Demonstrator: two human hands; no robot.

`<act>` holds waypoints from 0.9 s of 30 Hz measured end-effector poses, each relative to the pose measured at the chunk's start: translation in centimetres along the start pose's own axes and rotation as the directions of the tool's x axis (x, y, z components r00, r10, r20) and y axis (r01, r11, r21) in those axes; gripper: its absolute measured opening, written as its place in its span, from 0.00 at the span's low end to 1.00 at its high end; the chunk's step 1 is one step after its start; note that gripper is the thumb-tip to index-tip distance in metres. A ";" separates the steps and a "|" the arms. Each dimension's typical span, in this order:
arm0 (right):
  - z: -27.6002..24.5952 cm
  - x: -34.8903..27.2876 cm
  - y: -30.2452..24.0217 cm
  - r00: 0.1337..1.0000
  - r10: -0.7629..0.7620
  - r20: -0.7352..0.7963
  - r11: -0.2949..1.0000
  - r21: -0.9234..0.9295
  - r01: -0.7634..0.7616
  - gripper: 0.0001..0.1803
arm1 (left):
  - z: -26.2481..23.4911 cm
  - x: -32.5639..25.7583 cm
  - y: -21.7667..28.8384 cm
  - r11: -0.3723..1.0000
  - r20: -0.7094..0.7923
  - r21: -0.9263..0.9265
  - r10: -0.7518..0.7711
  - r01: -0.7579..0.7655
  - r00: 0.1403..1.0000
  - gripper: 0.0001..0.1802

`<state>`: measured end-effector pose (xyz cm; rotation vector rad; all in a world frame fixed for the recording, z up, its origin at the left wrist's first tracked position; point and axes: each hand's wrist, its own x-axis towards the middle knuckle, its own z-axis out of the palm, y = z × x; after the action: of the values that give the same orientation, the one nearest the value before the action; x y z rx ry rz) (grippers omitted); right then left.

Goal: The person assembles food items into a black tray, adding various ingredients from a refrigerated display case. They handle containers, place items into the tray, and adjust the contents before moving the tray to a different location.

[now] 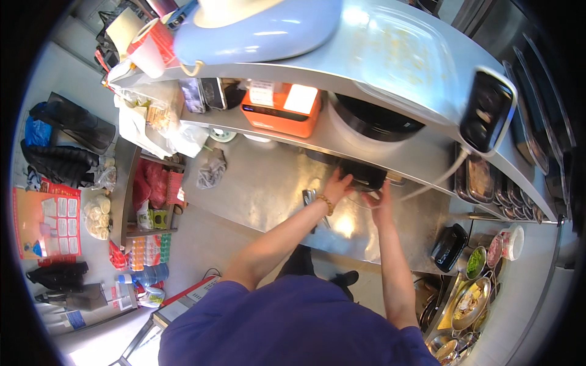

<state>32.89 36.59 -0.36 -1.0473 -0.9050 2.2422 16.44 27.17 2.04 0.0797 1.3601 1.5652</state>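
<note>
Worktable [262,183], brushed sheet metal, flat, scuffed, with bright glare patches. Upper shelf [346,60], smooth metal, its edge bowed by the lens. Lower shelf [332,144], metal, narrow, straight-lipped, above the table's far side. Blue casing [262,39], glossy, rounded, on the upper shelf. Clear tray [403,61], thin transparent plastic, rounded corners, same shelf. Round vessel [360,138], pale wall, shiny black top, on the lower shelf. Orange device [278,122], boxy, hard-shelled, white paper on top, left of the vessel.

Black dish [449,247], glossy, rounded oblong, at the table's right end. Black container [364,175], smooth, dark, apparently oblong; located between the two hands, at the front lip of the lower shelf, its far side partly hidden beneath. Long axis appears to run left to right, roughly along the shelf, its ends toward the hands; which end is the front cannot be told.

Left hand [336,187], fingers bent, thumb apart, touching the container's left end. Right hand [381,202], fingers bent, thumb apart, at its right end. Whether either pinches the container cannot be told. Grey cloth [211,170], crumpled, soft, on the table's left. Bracelet [326,205], yellowish-brown round beads, on the left wrist.
</note>
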 end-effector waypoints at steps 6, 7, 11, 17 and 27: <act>-1.9 0.7 3.4 0.900 -0.177 -0.398 0.984 -0.046 0.173 0.31 | -9.0 -6.7 8.9 0.736 0.178 0.480 0.450 -0.477 0.875 0.14; -3.4 -1.9 4.4 0.986 -0.058 -0.158 0.986 -0.165 0.031 0.25 | -12.4 -7.6 10.4 0.730 0.079 0.475 0.521 -0.492 0.850 0.13; 8.9 -11.4 -0.2 0.946 0.322 -0.037 0.696 -0.668 -0.263 0.14 | -24.8 -9.0 13.7 0.838 -0.312 0.427 0.489 -0.339 0.815 0.13; 16.6 -15.8 -6.3 0.777 0.552 0.302 0.647 -0.743 -0.171 0.20 | -28.7 -14.0 10.0 0.927 -0.352 0.269 0.346 -0.260 0.870 0.14; 37.4 -2.5 -10.4 0.736 -0.536 0.413 0.258 -0.750 0.609 0.35 | -25.8 -22.9 7.8 0.916 -0.158 0.364 0.237 -0.166 0.959 0.18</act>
<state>6.07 28.47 26.59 -0.7376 -2.1701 1.0996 6.65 -5.66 10.90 0.2968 1.8290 1.5139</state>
